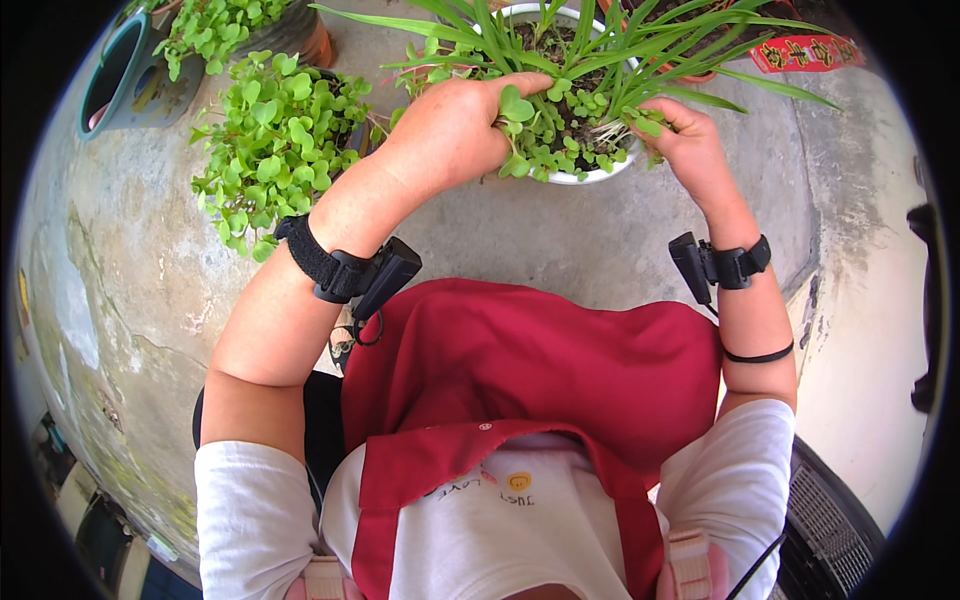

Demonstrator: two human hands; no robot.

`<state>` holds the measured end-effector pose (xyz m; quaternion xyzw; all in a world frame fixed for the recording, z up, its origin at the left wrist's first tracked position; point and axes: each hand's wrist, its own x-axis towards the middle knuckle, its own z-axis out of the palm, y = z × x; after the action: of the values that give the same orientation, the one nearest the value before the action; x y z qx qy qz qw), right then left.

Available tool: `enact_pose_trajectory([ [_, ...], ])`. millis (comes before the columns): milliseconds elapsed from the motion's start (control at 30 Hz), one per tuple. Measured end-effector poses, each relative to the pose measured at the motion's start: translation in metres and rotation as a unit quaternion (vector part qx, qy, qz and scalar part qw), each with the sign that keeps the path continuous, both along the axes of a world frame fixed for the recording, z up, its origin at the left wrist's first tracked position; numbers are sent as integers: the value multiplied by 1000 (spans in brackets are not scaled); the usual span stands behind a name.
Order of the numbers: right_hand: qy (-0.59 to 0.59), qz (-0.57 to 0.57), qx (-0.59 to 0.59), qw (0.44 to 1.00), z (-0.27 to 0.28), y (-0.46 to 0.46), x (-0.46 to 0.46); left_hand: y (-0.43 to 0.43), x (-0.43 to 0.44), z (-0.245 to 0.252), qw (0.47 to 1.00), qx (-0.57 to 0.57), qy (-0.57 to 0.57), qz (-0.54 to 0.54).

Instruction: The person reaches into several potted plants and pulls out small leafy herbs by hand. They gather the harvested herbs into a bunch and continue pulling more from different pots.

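Note:
A round white pot of soil holds small round-leaved seedlings and a plant with long strap-like leaves. My left hand is over its left side, index finger stretched among the seedlings, thumb bent below. Leaves show between that finger and thumb; whether they are gripped cannot be told. At the right rim, my right hand pinches a small bunch of green seedlings between thumb and fingers, their pale thin stems pointing left over the pot.
Left of the pot, a container of dense round-leaved seedlings stands on the concrete surface. A blue-grey bucket lies tilted at the upper left, beside another planted pot. A red label bearing writing is at the upper right.

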<state>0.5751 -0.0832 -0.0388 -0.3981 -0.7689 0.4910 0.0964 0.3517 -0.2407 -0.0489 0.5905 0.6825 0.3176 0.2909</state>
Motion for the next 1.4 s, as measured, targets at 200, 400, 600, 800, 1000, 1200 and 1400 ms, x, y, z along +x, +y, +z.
enact_pose_trajectory([
  [200, 60, -16, -8, 998, 18, -7, 5, 0, 0, 0, 1000, -9, -8, 0],
  [400, 22, 151, 186, 971, 15, -24, -13, 2, 1, -1, 1000, 4, 2, 7],
  [600, -52, 61, 92, 993, 22, -17, -11, 0, 1, -1, 1000, 3, 2, 5],
  [800, 74, -24, 48, 996, 34, -5, 1, -4, -1, 0, 999, -27, -19, 6],
  [1000, -82, 180, 231, 953, 21, -24, -3, -4, 0, 1, 1000, -7, -9, 6],
  [1200, -55, 157, 177, 970, 42, -35, -9, -5, -1, 3, 999, -38, -10, 8],
  [1400, -136, 136, 300, 934, 23, -52, -38, -2, 0, -4, 1000, 14, -10, 10],
])
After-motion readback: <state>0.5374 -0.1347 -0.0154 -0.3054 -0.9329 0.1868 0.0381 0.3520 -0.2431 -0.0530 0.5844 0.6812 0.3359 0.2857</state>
